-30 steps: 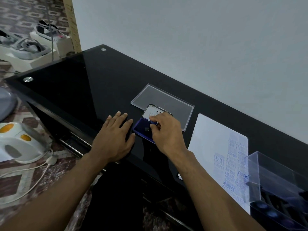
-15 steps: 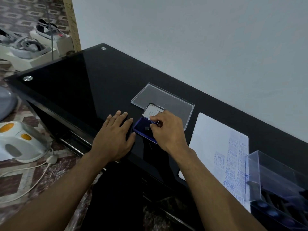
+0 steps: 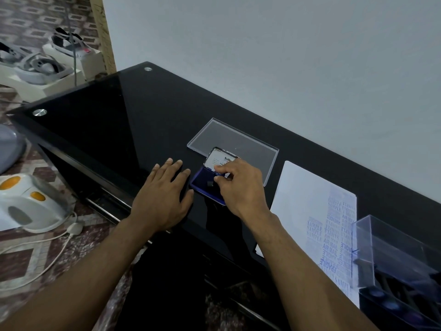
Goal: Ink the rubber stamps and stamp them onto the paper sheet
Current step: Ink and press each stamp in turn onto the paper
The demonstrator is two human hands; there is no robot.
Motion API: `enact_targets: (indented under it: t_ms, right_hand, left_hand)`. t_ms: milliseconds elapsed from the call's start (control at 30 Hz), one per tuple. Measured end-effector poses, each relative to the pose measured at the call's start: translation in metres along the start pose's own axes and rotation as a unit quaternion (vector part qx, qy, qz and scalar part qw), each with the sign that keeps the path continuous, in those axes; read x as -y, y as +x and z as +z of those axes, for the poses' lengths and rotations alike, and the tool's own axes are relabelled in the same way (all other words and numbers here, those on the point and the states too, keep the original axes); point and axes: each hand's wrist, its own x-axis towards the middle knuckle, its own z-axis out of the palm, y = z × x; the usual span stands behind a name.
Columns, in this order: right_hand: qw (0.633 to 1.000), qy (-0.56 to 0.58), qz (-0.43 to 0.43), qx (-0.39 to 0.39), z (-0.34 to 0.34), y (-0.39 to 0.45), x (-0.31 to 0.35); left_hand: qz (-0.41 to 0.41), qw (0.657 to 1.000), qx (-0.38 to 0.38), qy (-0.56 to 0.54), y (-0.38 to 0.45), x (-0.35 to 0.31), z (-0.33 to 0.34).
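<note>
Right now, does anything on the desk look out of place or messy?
Only the paper sheet: its near corner overhangs the table's front edge, and the blue stamp prints overlap, running in different directions.

Dim, soft indoor light; wide-angle edge warp; faint tabletop (image 3: pixel 100 120) sheen.

"Artli…" on ink pad lid (image 3: pixel 220 158); "SAMPLE", "FRAGILE" on paper sheet (image 3: pixel 307 199).

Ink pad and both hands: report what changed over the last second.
Hardly anything. The right hand keeps its fingers curled over the open blue ink pad, apparently pressing a small stamp that is mostly hidden; its fingers only shifted slightly. The left hand stays flat on the black table beside the pad. The stamped paper sheet and clear lid lie unmoved.
</note>
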Motion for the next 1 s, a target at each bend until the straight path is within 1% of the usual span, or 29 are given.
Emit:
enact_targets:
  t_ms: [300, 633, 700, 833, 1000]
  right_hand:
    - [1.000, 0.009, 0.005, 0.002, 0.000, 0.002, -0.002]
    - [1.000, 0.006, -0.013, -0.012, 0.003, -0.001, -0.004]
    - [0.999, 0.020, -0.010, -0.023, 0.002, -0.004, -0.005]
    - [0.995, 0.066, -0.003, -0.074, -0.008, -0.011, -0.013]
    - [0.992, 0.062, 0.013, -0.110, -0.037, -0.022, -0.034]
  left_hand:
    - [-0.003, 1.000, 0.000, -0.001, -0.001, -0.001, -0.001]
    - [-0.002, 1.000, 0.006, -0.016, 0.000, 0.001, -0.003]
    - [-0.004, 0.999, 0.010, -0.037, 0.002, 0.001, -0.005]
    - [-0.006, 0.998, -0.002, -0.065, 0.005, -0.007, -0.009]
    - [0.031, 0.997, -0.008, -0.072, 0.016, -0.044, -0.013]
